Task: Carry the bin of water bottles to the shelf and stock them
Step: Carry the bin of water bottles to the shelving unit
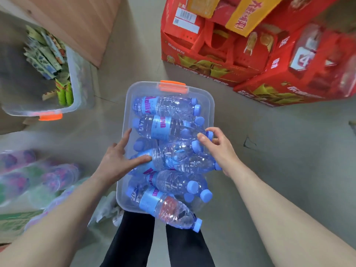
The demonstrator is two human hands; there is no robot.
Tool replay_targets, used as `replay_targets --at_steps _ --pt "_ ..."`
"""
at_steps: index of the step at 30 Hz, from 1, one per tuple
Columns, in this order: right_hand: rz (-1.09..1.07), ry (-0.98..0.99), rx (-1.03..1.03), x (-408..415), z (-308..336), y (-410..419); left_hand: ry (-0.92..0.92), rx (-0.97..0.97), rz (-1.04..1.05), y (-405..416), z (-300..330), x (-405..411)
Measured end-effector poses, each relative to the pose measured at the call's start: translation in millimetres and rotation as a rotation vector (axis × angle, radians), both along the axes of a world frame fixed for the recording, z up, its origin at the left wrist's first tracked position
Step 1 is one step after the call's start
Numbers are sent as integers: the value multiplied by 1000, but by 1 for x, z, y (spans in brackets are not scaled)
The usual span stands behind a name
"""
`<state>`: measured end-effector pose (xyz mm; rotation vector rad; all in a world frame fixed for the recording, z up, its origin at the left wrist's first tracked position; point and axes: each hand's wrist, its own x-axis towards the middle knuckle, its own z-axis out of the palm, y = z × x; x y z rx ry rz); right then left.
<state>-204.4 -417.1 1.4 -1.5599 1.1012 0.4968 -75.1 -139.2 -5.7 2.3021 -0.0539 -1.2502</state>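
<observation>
A clear plastic bin [127, 105] with an orange latch [172, 86] lies low in front of my legs, heaped with several water bottles [163, 107] with blue caps and blue labels. One bottle [169, 209] sticks out over the near rim. My left hand [116, 160] is at the bin's left rim with straight fingers outside the wall and its thumb pressing on a bottle. My right hand [219, 147] grips the right rim, thumb inside by a blue cap and fingers curled over the edge. I cannot tell if the bin rests on the floor.
A second clear bin [77, 78] with snack packets stands at the upper left beside a wooden panel [77, 26]. Red cartons [212, 54] are stacked at the upper right. Shrink-wrapped bottles [28, 176] lie at the lower left, and crumpled plastic [106, 209] near my legs.
</observation>
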Motion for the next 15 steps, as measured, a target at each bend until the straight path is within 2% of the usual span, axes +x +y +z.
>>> replay_targets --at_steps 11,15 --pt "-352 -56 -91 -131 189 -50 -79 -81 -350 -106 187 -50" --pt "-552 -75 -169 -195 247 -46 -121 -144 -584 -145 230 -78"
